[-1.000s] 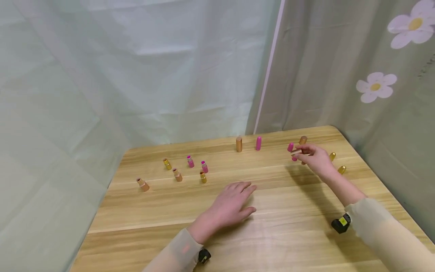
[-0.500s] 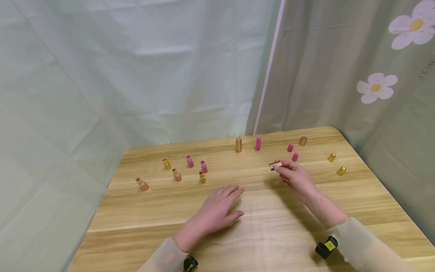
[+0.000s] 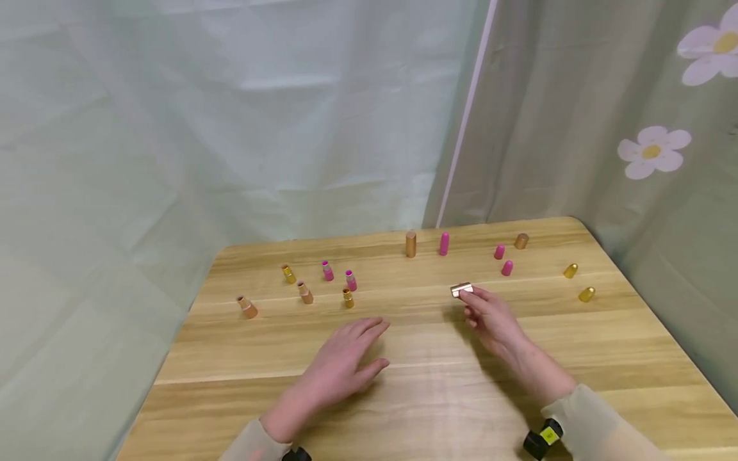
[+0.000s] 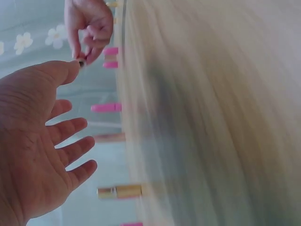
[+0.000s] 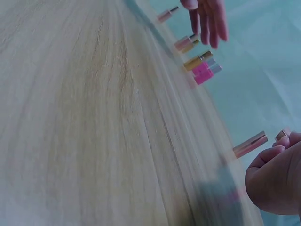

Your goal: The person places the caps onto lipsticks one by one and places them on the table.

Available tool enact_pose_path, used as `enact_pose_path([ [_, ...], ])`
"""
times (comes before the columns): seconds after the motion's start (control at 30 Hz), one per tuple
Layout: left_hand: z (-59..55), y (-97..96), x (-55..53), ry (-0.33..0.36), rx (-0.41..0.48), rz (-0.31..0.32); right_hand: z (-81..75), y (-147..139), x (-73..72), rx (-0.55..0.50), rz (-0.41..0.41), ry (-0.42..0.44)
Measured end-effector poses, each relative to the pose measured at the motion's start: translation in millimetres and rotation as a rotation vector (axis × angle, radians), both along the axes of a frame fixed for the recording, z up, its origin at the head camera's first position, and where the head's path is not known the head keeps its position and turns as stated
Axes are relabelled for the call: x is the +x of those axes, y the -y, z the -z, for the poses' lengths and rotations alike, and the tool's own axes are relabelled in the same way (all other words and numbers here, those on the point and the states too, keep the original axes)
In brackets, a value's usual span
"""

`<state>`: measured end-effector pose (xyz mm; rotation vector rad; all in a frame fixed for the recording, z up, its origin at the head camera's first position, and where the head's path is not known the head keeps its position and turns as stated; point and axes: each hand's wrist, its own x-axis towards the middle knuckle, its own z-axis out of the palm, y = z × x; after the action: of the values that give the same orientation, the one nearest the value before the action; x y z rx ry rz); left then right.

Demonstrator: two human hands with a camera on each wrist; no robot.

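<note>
My right hand [image 3: 497, 323] pinches a shiny copper-coloured lipstick cap [image 3: 462, 290] between thumb and fingertips, lying sideways above the table. My left hand [image 3: 344, 360] hovers over the middle of the table, palm facing inward and fingers spread, holding nothing; the left wrist view shows the same open palm [image 4: 35, 122]. Left of centre stand several uncapped lipstick tubes: a copper tube [image 3: 248, 308], another copper tube [image 3: 305, 293], a pink tube [image 3: 327, 271], a second pink tube [image 3: 351, 281], a gold tube [image 3: 289, 274] and a second gold tube [image 3: 348, 298].
At the back stand a tall copper lipstick [image 3: 410, 244] and a tall pink lipstick [image 3: 444, 244]. To the right are a pink cap [image 3: 499, 252], another pink cap [image 3: 507, 268], a copper cap [image 3: 521, 241], a gold cap [image 3: 571, 271] and another gold cap [image 3: 587, 294]. A curtain hangs behind.
My right hand has carried the copper cap left and nearer, away from the caps at right. My left hand has drawn back leftward, still spread. The standing tubes have not moved.
</note>
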<state>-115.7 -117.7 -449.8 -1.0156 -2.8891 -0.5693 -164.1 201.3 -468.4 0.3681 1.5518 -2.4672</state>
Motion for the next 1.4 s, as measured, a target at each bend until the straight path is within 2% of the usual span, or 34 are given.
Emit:
enact_pose_path([
  [0.1, -3.2, 14.9, -1.4, -0.031, 0.024, -0.036, 1.0, -2.1, 1.5, -0.004, 0.013, -0.003],
  [0.17, -5.5, 26.0, -3.4, -0.051, 0.060, -0.082, 1.5, -4.2, 2.0, -0.005, 0.010, -0.008],
  [0.23, -8.0, 37.7, -6.3, -0.059, 0.112, -0.162, 1.2, -5.6, 2.4, -0.010, 0.012, -0.010],
  [0.3, -10.9, 49.7, -10.7, -0.049, 0.201, -0.263, 1.0, -7.1, 2.2, -0.014, 0.005, -0.011],
  [0.4, -14.2, 67.2, -22.4, -0.010, 0.346, -0.408, 0.2, -8.1, 1.7, -0.015, 0.011, 0.002],
  [0.5, -13.6, 81.7, -39.8, 0.041, 0.463, -0.502, -0.5, -9.2, 0.9, -0.010, 0.011, 0.018],
  [0.57, -10.5, 88.6, -51.6, 0.068, 0.488, -0.549, -0.7, -9.8, 0.4, -0.006, 0.017, 0.028],
  [0.73, -0.3, 95.6, -74.2, 0.094, 0.410, -0.632, -1.2, -10.6, -0.9, -0.001, 0.007, 0.029],
  [0.9, 7.2, 94.4, -87.5, 0.101, 0.346, -0.674, -0.5, -9.4, -2.2, 0.000, 0.014, 0.036],
  [1.17, 18.0, 96.4, -93.4, 0.150, 0.251, -0.746, 0.5, -7.3, -1.9, -0.006, 0.005, 0.028],
  [1.4, 24.3, 99.9, -93.9, 0.137, 0.202, -0.780, -0.8, -5.0, -2.2, 0.001, -0.007, 0.033],
])
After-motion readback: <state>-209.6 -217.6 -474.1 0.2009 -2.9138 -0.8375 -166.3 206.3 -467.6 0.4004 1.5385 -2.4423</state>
